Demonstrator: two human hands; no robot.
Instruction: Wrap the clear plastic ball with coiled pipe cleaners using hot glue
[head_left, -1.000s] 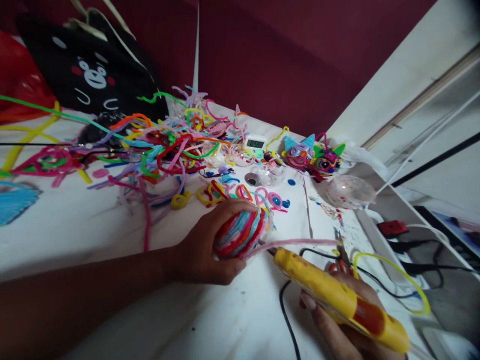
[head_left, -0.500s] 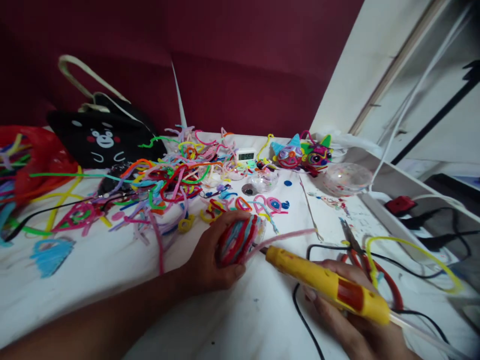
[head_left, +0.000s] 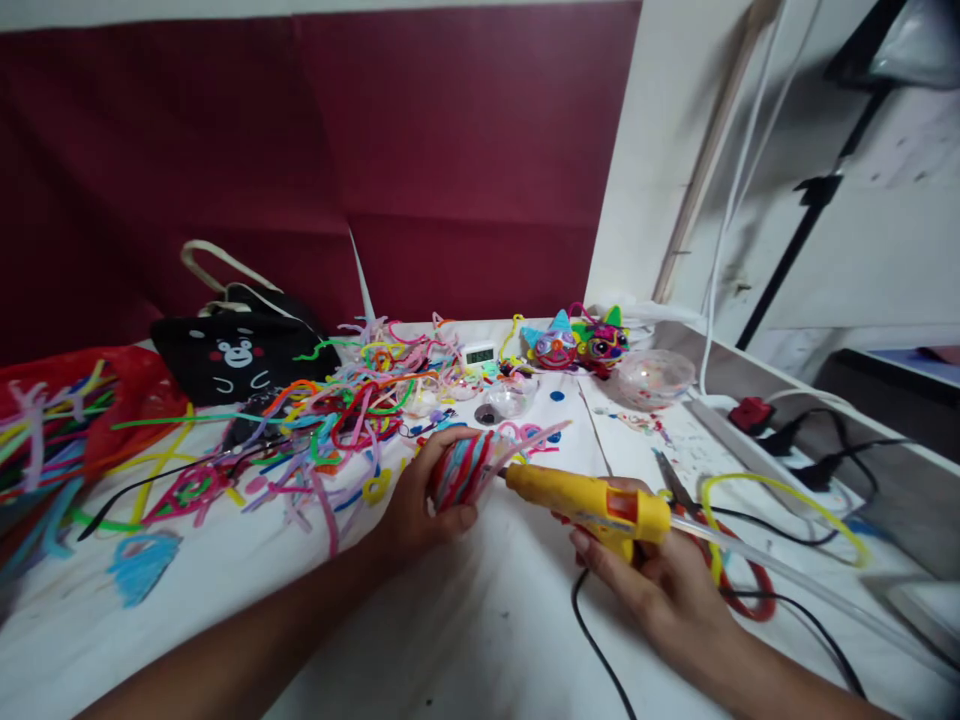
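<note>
My left hand (head_left: 420, 495) is wrapped around a ball covered in striped pipe cleaners (head_left: 463, 467), red, pink and light blue, held just above the white table (head_left: 480, 620). A loose pink pipe cleaner end (head_left: 540, 438) sticks out from the ball to the right. My right hand (head_left: 652, 575) grips a yellow glue gun (head_left: 589, 500) with a red trigger area. Its nozzle touches the right side of the ball. A clear glue stick (head_left: 787, 575) juts from the gun's back, and its black cord (head_left: 596, 645) runs toward me.
A tangle of coloured pipe cleaners (head_left: 337, 410) lies at centre left. Behind are a black bear-face bag (head_left: 232, 355), a small digital clock (head_left: 480, 354), two pipe-cleaner cat heads (head_left: 577, 342) and a clear bowl (head_left: 654, 377). Red-handled scissors (head_left: 720, 540), a yellow loop and a power strip (head_left: 750, 430) lie to the right.
The camera has tilted up, showing more wall. My right hand has raised the glue gun to a more level angle, its nozzle staying at the ball. My left hand keeps hold of the ball.
</note>
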